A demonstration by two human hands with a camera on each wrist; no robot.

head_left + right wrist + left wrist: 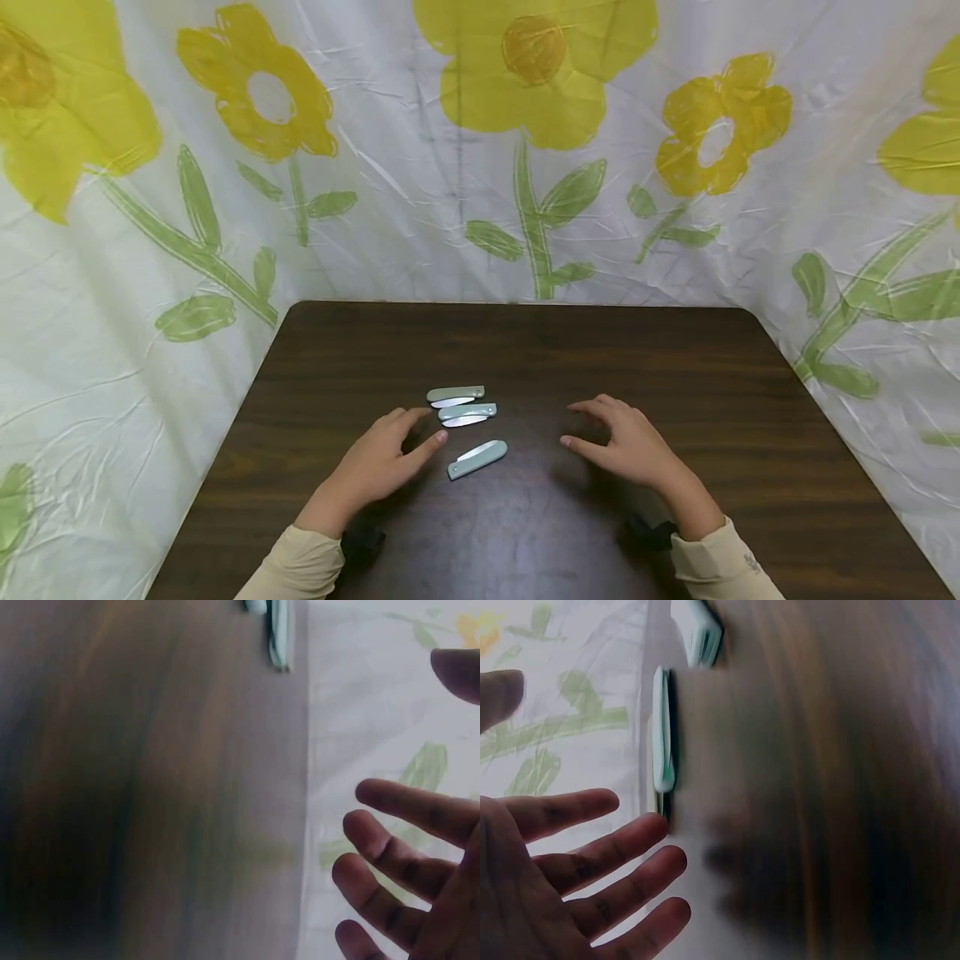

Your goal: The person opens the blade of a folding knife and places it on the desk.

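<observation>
Three small folding knives with pale green handles lie on the dark table, a strip of silver blade showing along each. The far knife (456,392) and the middle knife (468,411) lie close together, roughly parallel. Nearer the person, the third knife (478,460) is slanted. My left hand (382,457) hovers just left of them, fingers spread and relaxed, nothing in it. To the right of the knives is my right hand (628,442), loosely bent and holding nothing. The left wrist view has a knife handle (662,735) beyond the fingertips; another handle (280,637) shows at the right wrist view's top.
The brown wood-grain table (540,350) reaches back to a white cloth (405,242) printed with yellow flowers, which hangs behind and along both sides. Black wrist bands (363,543) sit by the cream sleeves (300,560).
</observation>
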